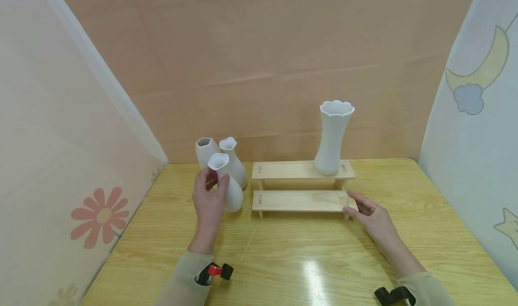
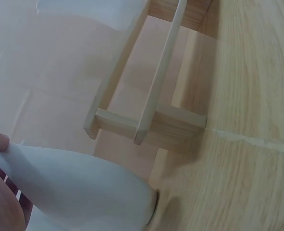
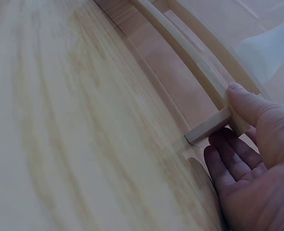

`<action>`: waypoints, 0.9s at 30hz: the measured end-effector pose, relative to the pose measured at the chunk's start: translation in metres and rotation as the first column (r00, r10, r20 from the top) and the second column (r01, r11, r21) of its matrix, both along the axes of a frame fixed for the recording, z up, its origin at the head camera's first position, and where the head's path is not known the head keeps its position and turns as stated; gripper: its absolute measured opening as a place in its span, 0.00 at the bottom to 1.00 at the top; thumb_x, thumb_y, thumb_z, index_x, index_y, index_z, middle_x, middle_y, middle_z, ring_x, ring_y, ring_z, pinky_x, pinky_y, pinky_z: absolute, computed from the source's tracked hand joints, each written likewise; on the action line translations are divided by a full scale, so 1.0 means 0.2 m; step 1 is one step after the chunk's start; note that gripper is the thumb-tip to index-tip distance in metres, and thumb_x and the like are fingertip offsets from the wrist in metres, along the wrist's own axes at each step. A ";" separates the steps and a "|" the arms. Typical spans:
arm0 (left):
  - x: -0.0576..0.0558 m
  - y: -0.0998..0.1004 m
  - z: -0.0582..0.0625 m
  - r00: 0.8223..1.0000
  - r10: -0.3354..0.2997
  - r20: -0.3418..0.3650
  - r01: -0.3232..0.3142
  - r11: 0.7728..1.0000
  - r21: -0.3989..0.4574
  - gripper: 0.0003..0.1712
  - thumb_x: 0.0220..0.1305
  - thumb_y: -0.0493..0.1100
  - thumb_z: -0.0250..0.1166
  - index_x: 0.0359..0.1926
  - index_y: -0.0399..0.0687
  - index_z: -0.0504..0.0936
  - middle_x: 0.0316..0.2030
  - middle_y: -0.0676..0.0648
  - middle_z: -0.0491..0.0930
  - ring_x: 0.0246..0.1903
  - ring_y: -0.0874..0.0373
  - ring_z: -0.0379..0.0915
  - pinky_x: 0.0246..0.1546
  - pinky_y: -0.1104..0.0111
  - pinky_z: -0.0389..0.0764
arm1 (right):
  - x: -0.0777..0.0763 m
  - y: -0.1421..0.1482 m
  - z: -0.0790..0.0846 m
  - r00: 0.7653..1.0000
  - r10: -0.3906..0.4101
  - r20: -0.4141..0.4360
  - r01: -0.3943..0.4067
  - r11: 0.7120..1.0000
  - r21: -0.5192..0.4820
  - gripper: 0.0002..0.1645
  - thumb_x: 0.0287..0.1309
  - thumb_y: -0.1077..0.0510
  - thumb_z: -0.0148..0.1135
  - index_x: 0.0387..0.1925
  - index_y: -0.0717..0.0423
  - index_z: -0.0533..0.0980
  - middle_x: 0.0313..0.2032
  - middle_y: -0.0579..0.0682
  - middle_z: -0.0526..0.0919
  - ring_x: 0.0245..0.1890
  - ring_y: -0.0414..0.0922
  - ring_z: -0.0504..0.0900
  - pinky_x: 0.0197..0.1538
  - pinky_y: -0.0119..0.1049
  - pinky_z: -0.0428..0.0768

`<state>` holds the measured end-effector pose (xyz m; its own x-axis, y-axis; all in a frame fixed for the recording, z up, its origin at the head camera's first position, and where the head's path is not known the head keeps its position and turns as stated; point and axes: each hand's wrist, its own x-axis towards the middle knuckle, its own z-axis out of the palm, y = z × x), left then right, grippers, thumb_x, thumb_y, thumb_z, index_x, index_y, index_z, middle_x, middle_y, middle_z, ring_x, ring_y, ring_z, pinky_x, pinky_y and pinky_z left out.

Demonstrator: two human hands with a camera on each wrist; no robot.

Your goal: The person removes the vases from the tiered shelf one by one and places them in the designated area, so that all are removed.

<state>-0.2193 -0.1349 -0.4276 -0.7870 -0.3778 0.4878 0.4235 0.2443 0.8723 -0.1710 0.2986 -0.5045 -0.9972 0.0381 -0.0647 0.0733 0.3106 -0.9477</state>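
My left hand [image 1: 208,202] holds a small white vase [image 1: 233,192] by its neck, thumb on one side and fingers on the other. This vase leans, its base [image 2: 154,207] close to the tabletop in the left wrist view. At the right end of a two-step wooden stand [image 1: 299,201], my right hand [image 1: 376,222] grips the lower board. Its thumb [image 3: 245,98] lies on the board's edge, with the other fingers curled beside the leg in the right wrist view. A tall white vase with a scalloped rim [image 1: 332,139] stands on the upper board, toward the right.
Behind the held vase are two more white vases, one with an angular mouth [image 1: 204,150] and one with a rounded body [image 1: 239,171]. The wooden table [image 1: 275,261] meets a plain back screen [image 1: 259,72] and printed side screens.
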 end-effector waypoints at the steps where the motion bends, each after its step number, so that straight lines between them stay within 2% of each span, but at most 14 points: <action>1: 0.00 0.00 -0.01 1.000 0.000 -0.003 0.000 1.000 0.004 0.21 0.69 0.34 0.78 0.60 0.39 0.85 0.51 0.39 0.84 0.52 0.48 0.79 0.60 0.47 0.80 | 0.00 0.00 0.00 1.000 0.000 0.000 0.000 1.000 0.000 0.49 0.75 0.39 0.71 0.86 0.50 0.63 0.82 0.60 0.63 0.81 0.60 0.63 0.55 0.13 0.72; 7: -0.03 0.00 -0.04 1.000 0.004 -0.007 -0.004 1.000 0.015 0.22 0.68 0.33 0.78 0.60 0.38 0.85 0.51 0.37 0.83 0.52 0.43 0.80 0.61 0.44 0.80 | 0.00 0.00 0.00 1.000 0.001 0.000 -0.001 1.000 -0.004 0.49 0.75 0.39 0.71 0.86 0.50 0.63 0.82 0.59 0.63 0.81 0.59 0.63 0.56 0.13 0.72; 21: -0.13 0.00 -0.10 1.000 0.015 0.016 -0.015 1.000 -0.019 0.21 0.69 0.34 0.78 0.59 0.36 0.84 0.51 0.37 0.83 0.52 0.45 0.81 0.60 0.48 0.82 | 0.00 0.01 0.00 1.000 0.007 0.026 -0.006 1.000 -0.012 0.49 0.74 0.39 0.72 0.86 0.47 0.63 0.84 0.56 0.60 0.83 0.58 0.60 0.58 0.14 0.71; 27: -0.14 0.01 -0.11 0.999 0.008 0.031 -0.007 1.000 -0.018 0.20 0.70 0.34 0.77 0.59 0.36 0.84 0.51 0.37 0.83 0.52 0.44 0.80 0.60 0.46 0.81 | -0.01 0.01 -0.01 1.000 0.009 0.018 -0.010 1.000 0.017 0.49 0.74 0.38 0.71 0.86 0.46 0.63 0.84 0.55 0.60 0.83 0.57 0.59 0.60 0.13 0.69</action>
<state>-0.2472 -0.1330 -0.4490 -0.7990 -0.3751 0.4699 0.3942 0.2633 0.8805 -0.1723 0.3010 -0.5062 -0.9962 0.0300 -0.0820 0.0874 0.3277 -0.9407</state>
